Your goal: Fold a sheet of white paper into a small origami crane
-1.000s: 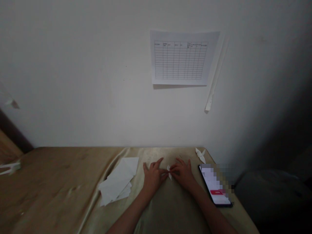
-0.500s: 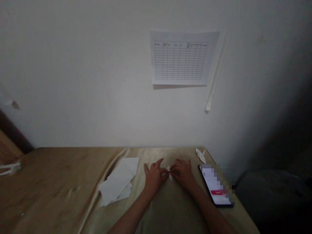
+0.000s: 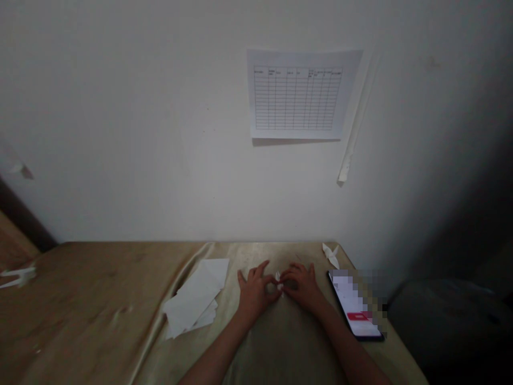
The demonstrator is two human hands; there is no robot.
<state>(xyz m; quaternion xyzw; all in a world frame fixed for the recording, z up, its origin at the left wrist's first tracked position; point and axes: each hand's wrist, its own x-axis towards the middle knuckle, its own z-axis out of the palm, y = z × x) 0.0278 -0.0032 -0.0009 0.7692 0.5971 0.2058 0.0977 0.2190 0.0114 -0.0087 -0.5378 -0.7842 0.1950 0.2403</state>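
Observation:
Between my two hands is a small piece of folded white paper, partly covered by my fingertips. My left hand pinches its left side with thumb and index finger, the other fingers raised and spread. From the right, my right hand pinches the same paper with thumb and index finger. A folded white paper figure with pointed wings lies near the table's far right corner. To the left of my left hand rests a loose stack of white paper sheets.
A phone with a lit, partly blurred screen lies right of my right forearm. A wrinkled golden-brown cloth covers the table. Behind it, the wall bears a printed table sheet and a narrow paper strip. White scraps lie far left.
My thumbs and index fingers have shifted slightly on the folded paper, with wider gaps between thumb and index finger on both hands. The stack, paper figure and phone stay in place.

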